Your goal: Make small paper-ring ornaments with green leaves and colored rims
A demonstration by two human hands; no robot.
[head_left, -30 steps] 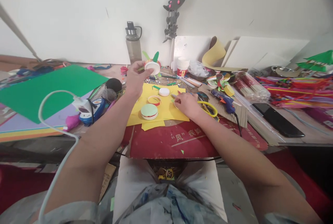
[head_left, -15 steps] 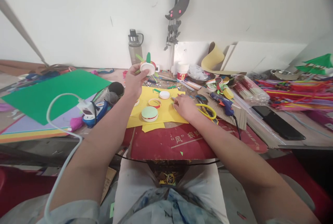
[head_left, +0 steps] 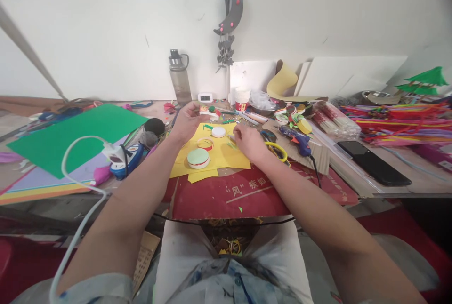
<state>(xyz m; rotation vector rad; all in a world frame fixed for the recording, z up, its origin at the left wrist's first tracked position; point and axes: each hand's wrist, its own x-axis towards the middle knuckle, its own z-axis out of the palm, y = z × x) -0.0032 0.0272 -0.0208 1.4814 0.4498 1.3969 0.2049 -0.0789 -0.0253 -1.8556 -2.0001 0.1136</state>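
Note:
My left hand [head_left: 186, 123] grips a cut-down paper cup piece [head_left: 212, 115] with a white rim and green bits on it, held low over the back of the yellow paper [head_left: 226, 156]. My right hand [head_left: 250, 143] is closed in a pinch above the right side of that paper; what lies between its fingertips is too small to make out. On the paper stand a round piece with a pale green top [head_left: 198, 157], a red-and-yellow ring [head_left: 205, 143] and a small white disc [head_left: 218, 132].
Right of my right hand lie yellow-handled scissors [head_left: 278, 151], a blue glue gun [head_left: 300, 141] and a black phone [head_left: 374, 163]. A paper cup [head_left: 242, 99] and a grey bottle [head_left: 180, 80] stand behind. Green paper [head_left: 81, 134] and a blue-and-white power strip [head_left: 129, 160] with a cable are at left.
My left hand has lowered the cup piece and tilted it, so its flat white face no longer points at me. My right hand has lifted slightly off the yellow paper. The camera view has shifted slightly.

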